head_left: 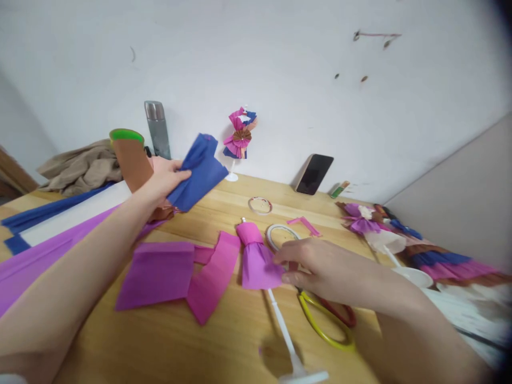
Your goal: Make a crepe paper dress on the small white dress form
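Note:
My left hand pinches a folded piece of blue crepe paper above the back of the table. My right hand has its thumb and forefinger apart, at the right edge of a small pink and purple paper dress; whether the fingertips touch it I cannot tell. The dress is wrapped on a miniature form whose white stand lies toward me. Left of it are a purple paper piece and a magenta strip. Scissors with yellow and red handles are partly hidden under my right hand.
A white tape roll lies behind the dress. Against the wall stand a finished doll dress, a phone and a flask. Paper rolls and long sheets fill the left; more dresses lie right.

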The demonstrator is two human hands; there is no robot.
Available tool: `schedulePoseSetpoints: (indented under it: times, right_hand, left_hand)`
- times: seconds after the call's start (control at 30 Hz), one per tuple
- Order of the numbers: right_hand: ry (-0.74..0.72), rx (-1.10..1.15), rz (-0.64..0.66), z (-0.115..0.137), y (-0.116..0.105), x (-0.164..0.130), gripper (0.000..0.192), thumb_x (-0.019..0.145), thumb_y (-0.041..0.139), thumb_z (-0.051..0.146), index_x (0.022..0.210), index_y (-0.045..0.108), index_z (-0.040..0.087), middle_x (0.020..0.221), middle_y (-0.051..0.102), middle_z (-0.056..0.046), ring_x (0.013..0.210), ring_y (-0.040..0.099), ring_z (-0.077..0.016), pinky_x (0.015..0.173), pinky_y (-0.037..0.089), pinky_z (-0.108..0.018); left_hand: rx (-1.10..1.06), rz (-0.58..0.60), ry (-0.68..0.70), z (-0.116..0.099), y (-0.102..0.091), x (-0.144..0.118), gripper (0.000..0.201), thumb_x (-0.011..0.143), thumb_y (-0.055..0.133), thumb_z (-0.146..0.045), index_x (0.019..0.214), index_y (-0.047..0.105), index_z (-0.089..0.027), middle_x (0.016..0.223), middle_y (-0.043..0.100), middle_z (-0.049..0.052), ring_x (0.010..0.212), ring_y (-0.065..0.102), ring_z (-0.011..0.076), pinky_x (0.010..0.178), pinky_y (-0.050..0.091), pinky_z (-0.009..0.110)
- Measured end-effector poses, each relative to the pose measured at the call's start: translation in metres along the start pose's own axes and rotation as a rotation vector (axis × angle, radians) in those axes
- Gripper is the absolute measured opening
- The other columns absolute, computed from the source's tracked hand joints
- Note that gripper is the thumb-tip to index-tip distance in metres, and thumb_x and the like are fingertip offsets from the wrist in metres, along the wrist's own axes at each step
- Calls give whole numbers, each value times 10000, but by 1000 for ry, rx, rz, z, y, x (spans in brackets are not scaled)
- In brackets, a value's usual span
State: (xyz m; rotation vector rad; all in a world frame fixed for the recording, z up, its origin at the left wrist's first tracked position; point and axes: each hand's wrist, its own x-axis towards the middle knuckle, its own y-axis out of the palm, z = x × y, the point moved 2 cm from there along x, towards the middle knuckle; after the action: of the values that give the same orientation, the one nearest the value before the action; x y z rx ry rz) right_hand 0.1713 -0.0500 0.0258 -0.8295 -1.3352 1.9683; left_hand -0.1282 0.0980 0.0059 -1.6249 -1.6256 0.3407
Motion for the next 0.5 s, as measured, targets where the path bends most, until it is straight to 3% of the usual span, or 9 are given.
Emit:
schedulePoseSetpoints:
  times: [0.1, 0.2, 0.37, 0.5]
  right_hand:
    - [37, 37, 4, -4, -2, 5, 173, 888, 519, 202, 783, 655, 213, 697, 656, -1, 606, 580, -145, 576, 403, -270]
    - [100, 135, -140, -15, -4, 9, 172, 876, 547, 302, 873, 697, 217, 795, 720, -25, 682, 641, -182, 606, 461, -291]
    - [173, 505, -476, -35, -1, 11, 482, 803, 639, 519, 1186, 678, 229, 1214, 697, -108, 1002, 687, -298, 816, 555, -424]
    - [203, 904, -543, -31, 13, 21, 625, 791, 637, 645, 1282, 623, 258, 1308, 646, -121, 1118, 652, -311, 932, 538, -475]
  left_hand:
    - [-587, -48, -161, -3, -20, -1, 257, 723, 591, -220, 947, 649, -107, 732, 705, 50, 724, 678, 221, 709, 561, 343]
    - [-1044, -51, -209, -12, -30, -6, 270, 583, 649, -57, 850, 665, -96, 686, 686, 26, 675, 658, 167, 729, 558, 285]
    - [-1189, -79, -145, -38, -37, -14, 311, 608, 543, 20, 860, 665, -116, 770, 709, 9, 766, 678, 154, 792, 575, 275]
    - [-1327, -102, -176, -65, -20, -27, 335, 525, 445, 23, 751, 598, -171, 648, 657, -41, 826, 697, 171, 816, 586, 294]
